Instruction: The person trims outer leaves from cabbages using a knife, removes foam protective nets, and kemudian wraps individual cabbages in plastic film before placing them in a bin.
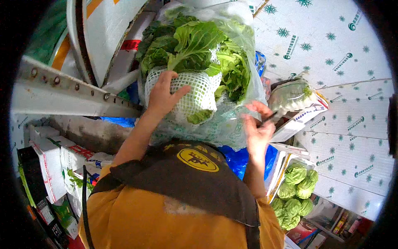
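A clear plastic bag [230, 124] lies spread before me, full of leafy green vegetables [196, 40]. Several heads in it wear white foam net sleeves [199, 90]. My left hand [166, 93] rests on the nearest netted head, thumb and fingers apart, pressing on its sleeve. To the right of the bag's near edge, my right hand [259, 127] is closed around a small dark thin tool [268, 119], perhaps a knife; blur hides its exact kind. The fingertips of that hand are near the plastic, and whether they touch it cannot be told.
A rusty metal beam [77, 93] juts in from the left. White foam boxes [53, 168] stand at lower left. On the right are a bagged vegetable [292, 93], a box of round green lettuces or cabbages [295, 186] and printed white panels [335, 109]. Blue plastic [230, 158] lies by my apron.
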A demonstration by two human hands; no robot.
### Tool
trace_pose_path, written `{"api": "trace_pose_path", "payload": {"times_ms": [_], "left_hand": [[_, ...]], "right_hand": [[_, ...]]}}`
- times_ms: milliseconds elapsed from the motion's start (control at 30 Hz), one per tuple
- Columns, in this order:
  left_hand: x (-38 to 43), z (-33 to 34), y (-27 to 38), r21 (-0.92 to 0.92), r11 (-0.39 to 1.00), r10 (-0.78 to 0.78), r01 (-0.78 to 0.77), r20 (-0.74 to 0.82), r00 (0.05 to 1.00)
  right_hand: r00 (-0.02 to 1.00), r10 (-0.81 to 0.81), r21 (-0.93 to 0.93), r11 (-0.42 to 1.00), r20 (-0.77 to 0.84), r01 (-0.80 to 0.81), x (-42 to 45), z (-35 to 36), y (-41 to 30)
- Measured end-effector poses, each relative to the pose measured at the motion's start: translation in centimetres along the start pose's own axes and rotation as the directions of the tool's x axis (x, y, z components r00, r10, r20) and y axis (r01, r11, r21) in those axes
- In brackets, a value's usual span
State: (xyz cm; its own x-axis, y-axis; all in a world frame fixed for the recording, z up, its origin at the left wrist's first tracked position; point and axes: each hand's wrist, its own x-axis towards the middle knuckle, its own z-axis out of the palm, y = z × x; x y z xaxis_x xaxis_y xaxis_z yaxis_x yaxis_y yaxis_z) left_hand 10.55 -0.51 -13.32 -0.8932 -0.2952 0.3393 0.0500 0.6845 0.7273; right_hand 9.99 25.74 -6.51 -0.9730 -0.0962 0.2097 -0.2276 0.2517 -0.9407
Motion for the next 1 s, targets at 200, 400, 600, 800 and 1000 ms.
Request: {"api": "trace_pose_path", "payload": {"times_ms": [200, 400, 600, 800, 1000], "left_hand": [[0.5, -0.8, -0.7, -0.079, 0.992, -0.093, 0.095, 0.027, 0.995], [-0.6, 0.0, -1.3, 0.028, 0.992, 0.123, -0.12, -0.177, 0.977], [-2.2, -0.1, 0.5, 0.02, 0.99, 0.139, -0.138, -0.113, 0.984], [-5.1, -0.2, 0.2, 0.055, 0.945, 0.317, -0.323, 0.098, 0.943], [-5.3, 0.6, -1.4, -0.053, 0.942, 0.332, -0.331, 0.016, 0.943]], "right_hand": [[0.906, 0.003, -0.295, 0.946, 0.424, 0.135, 2.0, 7.3, 4.1], [0.942, -0.103, 0.015, 0.995, 0.318, 0.103, 2.2, 8.6, 6.7], [0.942, -0.262, -0.29, 0.903, 0.209, 0.316, 1.6, 8.4, 6.9], [0.881, -0.176, -0.219, 0.93, 0.439, 0.295, 1.3, 7.2, 5.5], [0.869, -0.177, -0.063, 0.971, 0.462, 0.231, 1.4, 7.0, 6.8]]}}
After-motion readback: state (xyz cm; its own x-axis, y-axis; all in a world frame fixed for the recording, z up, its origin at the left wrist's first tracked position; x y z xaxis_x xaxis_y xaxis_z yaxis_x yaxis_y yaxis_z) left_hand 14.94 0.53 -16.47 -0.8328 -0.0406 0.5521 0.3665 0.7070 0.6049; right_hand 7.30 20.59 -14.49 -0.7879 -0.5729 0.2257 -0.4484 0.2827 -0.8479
